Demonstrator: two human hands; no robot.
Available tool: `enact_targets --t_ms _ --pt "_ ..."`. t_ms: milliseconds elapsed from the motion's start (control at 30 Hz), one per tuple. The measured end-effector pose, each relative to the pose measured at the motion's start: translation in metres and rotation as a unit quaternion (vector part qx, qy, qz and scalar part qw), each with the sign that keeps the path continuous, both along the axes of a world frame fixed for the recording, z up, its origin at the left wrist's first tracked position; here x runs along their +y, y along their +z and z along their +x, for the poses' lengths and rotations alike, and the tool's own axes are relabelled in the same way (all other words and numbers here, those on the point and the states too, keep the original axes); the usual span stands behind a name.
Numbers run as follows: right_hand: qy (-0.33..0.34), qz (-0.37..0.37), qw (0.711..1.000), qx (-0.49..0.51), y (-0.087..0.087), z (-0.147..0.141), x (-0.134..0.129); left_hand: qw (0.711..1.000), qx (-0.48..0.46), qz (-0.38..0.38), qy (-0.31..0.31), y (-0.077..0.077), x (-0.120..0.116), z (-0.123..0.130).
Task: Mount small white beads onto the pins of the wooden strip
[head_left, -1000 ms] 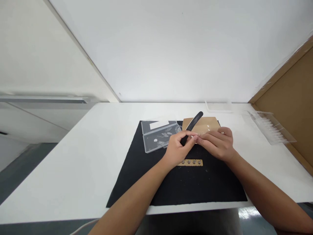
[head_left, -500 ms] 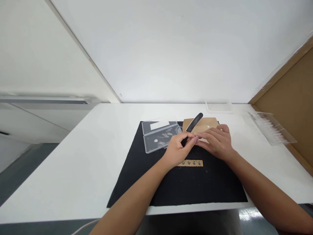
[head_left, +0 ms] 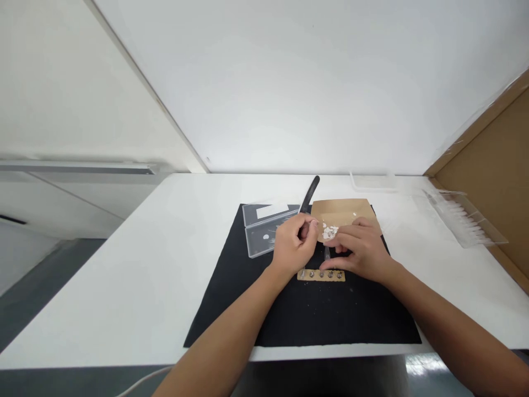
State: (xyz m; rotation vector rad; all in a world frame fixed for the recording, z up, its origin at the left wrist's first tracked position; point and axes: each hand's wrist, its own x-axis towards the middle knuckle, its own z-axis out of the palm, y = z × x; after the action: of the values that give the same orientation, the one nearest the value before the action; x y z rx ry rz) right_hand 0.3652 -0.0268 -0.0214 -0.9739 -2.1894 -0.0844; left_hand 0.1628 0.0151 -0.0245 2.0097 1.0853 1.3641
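Note:
A curved black nail file [head_left: 309, 196] rises from my left hand [head_left: 295, 240], which is closed round its lower end. Lower right of it, the thumb and fingers of my right hand [head_left: 361, 248] pinch a clear nail tip [head_left: 327, 253] that points downward. Just under that tip lies a small tan strip [head_left: 316, 278] bearing a row of several metal studs. At the strip's left end sits another clear piece [head_left: 302, 272], too small to make out well. Beyond my right hand, a brown paper tray [head_left: 343, 207] holds small white bits [head_left: 329, 231].
A hinged clear plastic case [head_left: 258, 242] lies spread out left of my hands, with clear nail tips inside, partly covered. All this is on a black mat [head_left: 248, 298] over a white table [head_left: 136, 275]. A clear pack of nail tips [head_left: 463, 220] lies far right by a cardboard panel [head_left: 491, 182].
My hands have come apart. The right one has moved down toward the strip with the clear nail tip. The file in my left hand has shifted left and stands more upright.

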Motion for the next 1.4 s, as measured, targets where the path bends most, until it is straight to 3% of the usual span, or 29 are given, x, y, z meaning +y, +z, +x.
enact_targets --t_ms 200,567,1400 --pt "0.033 -0.015 0.996 -0.085 -0.003 -0.019 -0.009 0.996 0.038 0.049 0.06 -0.001 0.001 0.001" --pt "0.02 -0.007 0.981 -0.192 -0.001 -0.033 -0.015 0.995 0.035 0.045 0.079 -0.001 0.001 0.002" --pt "0.029 -0.068 0.981 -0.177 -0.008 -0.035 -0.014 0.995 0.038 0.035 0.08 0.0 0.0 0.003"
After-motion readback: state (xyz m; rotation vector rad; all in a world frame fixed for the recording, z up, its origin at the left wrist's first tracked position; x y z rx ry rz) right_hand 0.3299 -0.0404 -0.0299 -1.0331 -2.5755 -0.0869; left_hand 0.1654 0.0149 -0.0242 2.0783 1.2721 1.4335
